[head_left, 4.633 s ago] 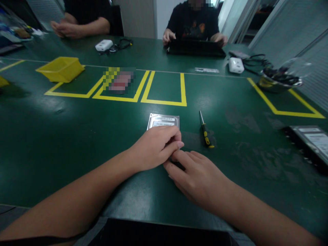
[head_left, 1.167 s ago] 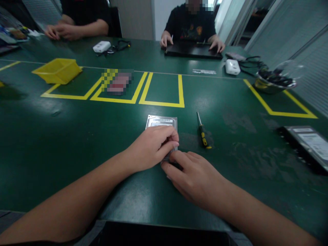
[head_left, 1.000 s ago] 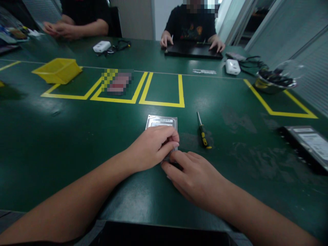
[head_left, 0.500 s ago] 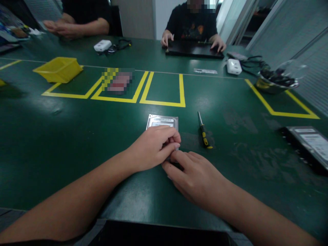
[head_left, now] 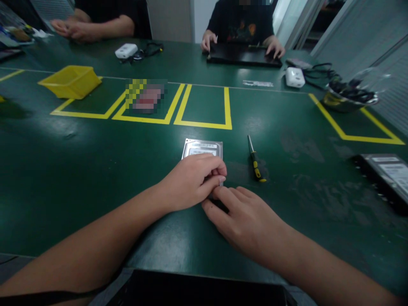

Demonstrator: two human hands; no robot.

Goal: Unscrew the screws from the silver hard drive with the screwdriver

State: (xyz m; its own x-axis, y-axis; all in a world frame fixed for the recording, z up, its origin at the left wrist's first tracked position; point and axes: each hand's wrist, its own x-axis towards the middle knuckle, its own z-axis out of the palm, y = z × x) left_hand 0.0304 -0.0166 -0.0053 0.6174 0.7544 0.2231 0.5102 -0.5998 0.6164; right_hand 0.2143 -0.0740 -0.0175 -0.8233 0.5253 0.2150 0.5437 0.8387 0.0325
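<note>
A silver hard drive [head_left: 204,146] with a white label lies on the green table, its near part covered by my hands. My left hand [head_left: 194,180] rests over the drive with its fingers curled at the right edge; what the fingertips hold is hidden. My right hand [head_left: 242,216] is at the drive's near right corner, thumb and fingers closed around something too hidden to name. To the right of the drive lies a black and yellow screwdriver [head_left: 256,165], its shaft pointing away from me.
A larger drive [head_left: 387,176] sits at the right. Yellow tape outlines, a yellow bin [head_left: 72,81] and a metal bowl of dark parts [head_left: 347,100] are farther back. Across the table, a person touches a black panel [head_left: 244,55]; another person sits left, hands together.
The view has shifted slightly, so the table items appear a little higher. My hands keep nearly the same pose at the drive.
</note>
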